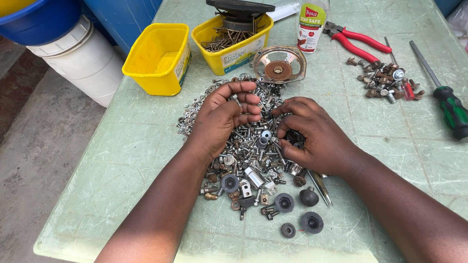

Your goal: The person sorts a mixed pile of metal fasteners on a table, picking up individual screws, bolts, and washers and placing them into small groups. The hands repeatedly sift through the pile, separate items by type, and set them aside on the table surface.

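— Two hands were buried in one heap of mixed screws, nuts and washers in the middle of the desk. What could have gone wrong there?

— Plenty, I'd judge. The left hand was cupped over the heap, fingers curled with a small metal piece pinched near the fingertips; a slack pinch would have dropped it back among its lookalikes. The right hand was curled too, closed around a small dark part I could not make out. Any sweep of a wrist could have rolled the black rubber caps at the near side toward the desk's edge.

— And the containers, left to right?

— A white bucket stood off the desk, its contents hidden. The left yellow tub looked empty. The right yellow tub held long nails, with a round dark part resting across its rim, which a knock might have tipped off. Beside it lay a round speaker frame, then a plastic bottle, red-handled pliers, a smaller pile of rusty bolts and a green-handled screwdriver
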